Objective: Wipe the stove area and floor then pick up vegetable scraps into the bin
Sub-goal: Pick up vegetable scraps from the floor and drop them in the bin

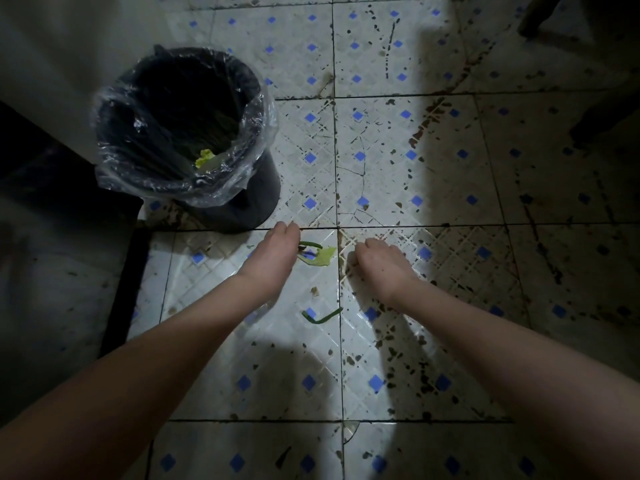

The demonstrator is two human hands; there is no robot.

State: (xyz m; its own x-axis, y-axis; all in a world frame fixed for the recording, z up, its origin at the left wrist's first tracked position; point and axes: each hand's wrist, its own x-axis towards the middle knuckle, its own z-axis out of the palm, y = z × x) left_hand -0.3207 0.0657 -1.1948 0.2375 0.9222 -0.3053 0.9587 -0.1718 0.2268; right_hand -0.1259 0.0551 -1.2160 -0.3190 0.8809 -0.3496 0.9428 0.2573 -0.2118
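Note:
A black bin (180,133) lined with a clear plastic bag stands on the tiled floor at the upper left, with a yellow-green scrap (206,158) inside. My left hand (273,254) reaches down beside a pale green leaf scrap (320,256) and a dark green stem (310,244), fingertips touching them; whether it grips them is hidden. My right hand (379,263) hovers just right of the leaf, fingers curled, nothing visible in it. A bent green stem (322,317) lies on the floor between my forearms.
White floor tiles (381,150) with blue diamonds carry many dark stains, thicker to the right. A dark cabinet base (121,289) runs along the left. Dark furniture legs (536,15) show at the top right.

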